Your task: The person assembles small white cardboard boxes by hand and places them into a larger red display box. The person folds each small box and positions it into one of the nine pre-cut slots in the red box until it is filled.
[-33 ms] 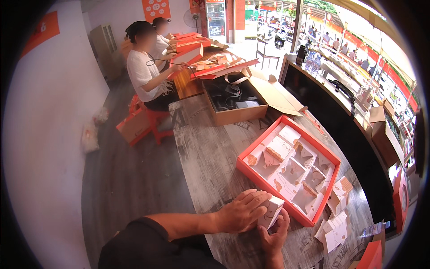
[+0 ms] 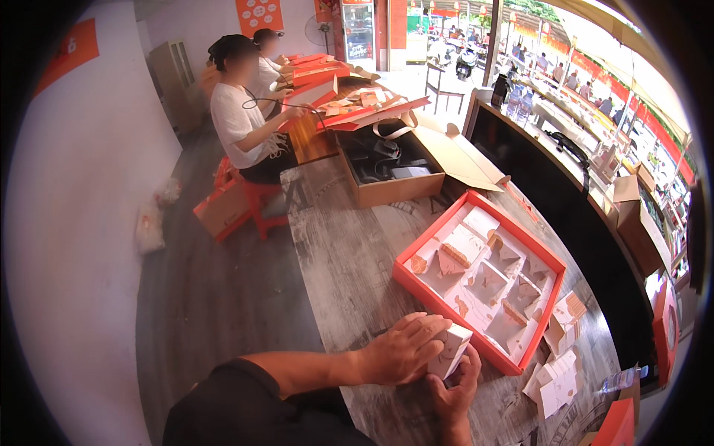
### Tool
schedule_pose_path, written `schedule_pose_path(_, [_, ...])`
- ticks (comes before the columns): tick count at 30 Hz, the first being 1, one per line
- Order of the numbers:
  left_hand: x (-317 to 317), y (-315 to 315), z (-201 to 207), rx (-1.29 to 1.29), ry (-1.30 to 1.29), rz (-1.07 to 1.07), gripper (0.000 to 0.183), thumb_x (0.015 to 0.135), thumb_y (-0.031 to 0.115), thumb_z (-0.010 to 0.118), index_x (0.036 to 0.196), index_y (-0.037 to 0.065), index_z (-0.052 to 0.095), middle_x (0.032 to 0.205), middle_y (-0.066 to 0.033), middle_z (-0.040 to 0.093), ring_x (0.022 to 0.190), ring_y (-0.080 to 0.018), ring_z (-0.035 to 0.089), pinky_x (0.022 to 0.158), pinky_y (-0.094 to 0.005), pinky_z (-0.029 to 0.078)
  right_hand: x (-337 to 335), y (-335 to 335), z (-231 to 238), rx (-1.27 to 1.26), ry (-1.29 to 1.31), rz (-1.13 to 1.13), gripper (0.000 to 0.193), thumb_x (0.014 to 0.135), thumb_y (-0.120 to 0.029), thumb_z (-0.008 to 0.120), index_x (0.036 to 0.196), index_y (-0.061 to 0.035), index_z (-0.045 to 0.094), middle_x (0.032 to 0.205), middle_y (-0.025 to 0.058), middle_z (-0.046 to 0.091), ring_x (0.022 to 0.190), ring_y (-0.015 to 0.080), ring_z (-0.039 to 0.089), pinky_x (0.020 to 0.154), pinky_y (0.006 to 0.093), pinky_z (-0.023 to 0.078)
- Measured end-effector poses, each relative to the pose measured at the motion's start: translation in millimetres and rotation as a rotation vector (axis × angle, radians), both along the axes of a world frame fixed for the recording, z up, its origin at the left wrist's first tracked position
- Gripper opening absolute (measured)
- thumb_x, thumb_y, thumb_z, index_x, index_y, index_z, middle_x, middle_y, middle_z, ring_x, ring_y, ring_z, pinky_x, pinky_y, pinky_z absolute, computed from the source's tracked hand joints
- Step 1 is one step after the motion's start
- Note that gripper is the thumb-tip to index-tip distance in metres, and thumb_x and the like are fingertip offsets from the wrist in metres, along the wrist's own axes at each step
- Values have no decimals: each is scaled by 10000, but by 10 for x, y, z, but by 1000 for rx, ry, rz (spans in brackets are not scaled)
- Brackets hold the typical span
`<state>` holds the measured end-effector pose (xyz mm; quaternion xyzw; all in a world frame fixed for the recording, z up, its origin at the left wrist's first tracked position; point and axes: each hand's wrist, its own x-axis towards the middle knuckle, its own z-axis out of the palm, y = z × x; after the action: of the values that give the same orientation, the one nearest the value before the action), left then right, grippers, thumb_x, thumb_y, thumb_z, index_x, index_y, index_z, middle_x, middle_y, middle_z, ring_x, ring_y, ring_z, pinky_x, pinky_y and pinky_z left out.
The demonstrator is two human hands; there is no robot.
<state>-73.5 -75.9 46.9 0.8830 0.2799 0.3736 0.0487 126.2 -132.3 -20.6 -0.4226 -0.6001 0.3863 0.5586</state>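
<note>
Between my two hands is a small white carton [image 2: 451, 349] with brown printed lines, held over the near part of the table. My left hand [image 2: 405, 348] lies over its left side with the fingers bent across it. From below and the right, my right hand [image 2: 457, 386] grips it with thumb and fingers. Just beyond them sits a shallow red box [image 2: 455, 315] with white-and-brown folded card pieces [image 2: 487, 282] standing in it as compartments. To the right of this box, several loose white card pieces [image 2: 558, 390] and a folded printed carton [image 2: 567, 320] lie on the table.
Farther along the grey wood-patterned table [image 2: 335, 245] stands an open brown box [image 2: 394, 195] holding black gear with a cable. Two people in white tops [image 2: 242, 123] sit at the far left beside red boxes [image 2: 312, 93]. A plastic bottle [image 2: 621, 380] lies near the right edge.
</note>
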Motion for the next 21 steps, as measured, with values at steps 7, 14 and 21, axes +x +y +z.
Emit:
schedule_pose_path(7, [-315, 495, 274, -117, 19, -38, 498, 686, 114, 810, 1086, 15, 532, 1369, -238, 513, 1228, -436, 534, 1056, -467, 453, -13, 44, 95, 225, -329, -221, 751, 827, -157, 823, 1460, -10, 448, 1546, 248, 378, 1252, 337, 561, 789, 345, 601])
schedule_pose_path(14, [-179, 1309, 483, -209, 105, -50, 456, 679, 72, 767, 1065, 57, 523, 1268, -223, 570, 1156, -422, 573, 951, -449, 504, 128, 23, 171, 49, -608, -320, 769, 828, -158, 770, 1506, -18, 435, 1576, 263, 350, 1426, 444, 401, 1143, 478, 409])
schedule_pose_path(21, [-127, 1632, 535, -191, 278, -111, 432, 667, 54, 729, 1043, 60, 518, 1215, -191, 594, 1144, -405, 566, 980, -440, 483, 144, 37, 225, 47, -597, -318, 798, 770, -98, 795, 1489, -64, 452, 1571, 220, 353, 1421, 414, 427, 1117, 471, 454])
